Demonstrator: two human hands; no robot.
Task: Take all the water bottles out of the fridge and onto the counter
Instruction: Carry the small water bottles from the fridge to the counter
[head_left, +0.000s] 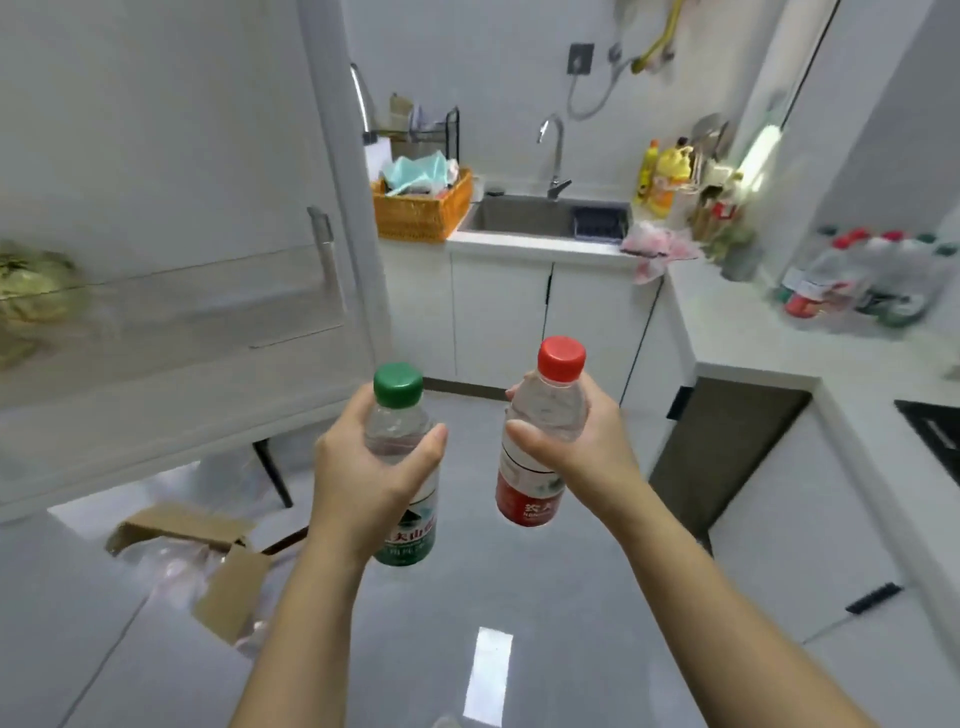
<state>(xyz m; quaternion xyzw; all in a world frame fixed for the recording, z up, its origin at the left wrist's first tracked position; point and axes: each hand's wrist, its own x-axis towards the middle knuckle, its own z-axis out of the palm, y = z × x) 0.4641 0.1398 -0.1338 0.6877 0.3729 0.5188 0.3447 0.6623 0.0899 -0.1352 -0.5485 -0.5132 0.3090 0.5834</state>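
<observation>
My left hand (363, 467) grips a green-capped water bottle (399, 387) with a green label, held upright over the floor. My right hand (582, 441) grips a red-capped water bottle (558, 364) with a red label, also upright, a little higher and to the right. The open fridge door (171, 208) fills the left side, with a leafy vegetable (31, 296) on a shelf at its edge. Several more red- and green-capped bottles (862, 280) stand blurred on the white counter (753, 322) at the right.
A sink (540, 218) with a tap sits at the back, an orange basket (421, 208) to its left and yellow detergent bottles (662, 176) to its right. A pink cloth (657, 247) hangs over the counter edge. An open cardboard box (208, 561) lies on the floor at lower left.
</observation>
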